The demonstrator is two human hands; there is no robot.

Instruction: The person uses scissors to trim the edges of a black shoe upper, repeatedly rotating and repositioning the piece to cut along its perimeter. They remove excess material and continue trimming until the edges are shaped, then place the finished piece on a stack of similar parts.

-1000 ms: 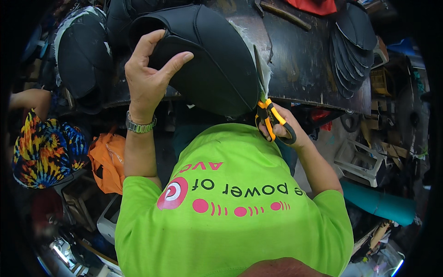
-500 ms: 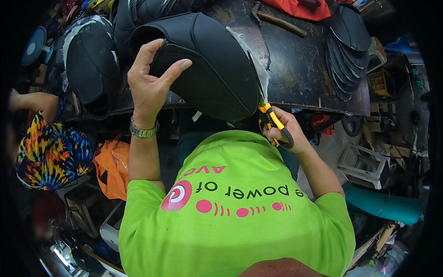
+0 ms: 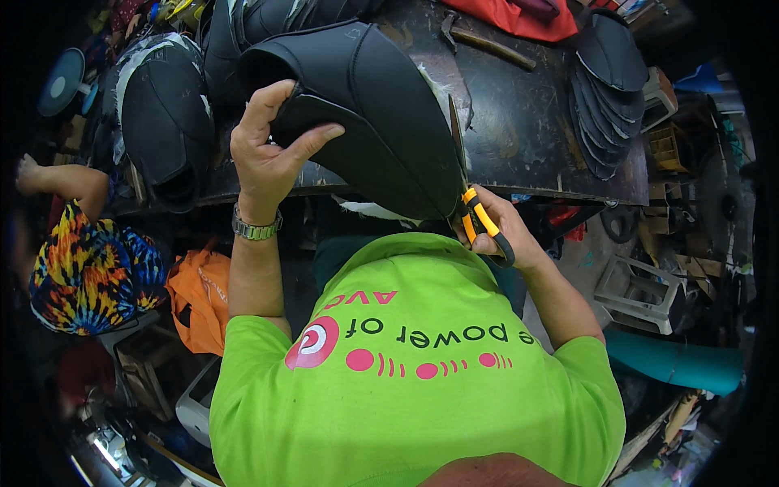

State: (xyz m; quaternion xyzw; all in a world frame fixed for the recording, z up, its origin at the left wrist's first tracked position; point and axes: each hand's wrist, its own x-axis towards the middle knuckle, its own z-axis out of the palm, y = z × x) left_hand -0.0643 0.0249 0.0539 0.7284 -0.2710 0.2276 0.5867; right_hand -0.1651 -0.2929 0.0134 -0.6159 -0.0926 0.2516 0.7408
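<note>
My left hand grips a black stitched shoe upper by the rim of its opening, with the thumb on the outer face. The upper is tilted over the table's near edge. Frayed white lining shows along its right edge, and a white strip hangs below its lower edge. Scissors with yellow and black handles are in my right hand. Their blades point away from me, up along the upper's right edge. Whether they bite into any material I cannot make out.
On the dark worktable lie a hammer, a red cloth item, a stack of black curved pieces and another black upper. A person's arm is at the left. A grey stool stands at the right.
The upper has shifted slightly right. The scissors have turned more upright at its edge. Less white lining shows at the right edge, and more white shows beneath the upper.
</note>
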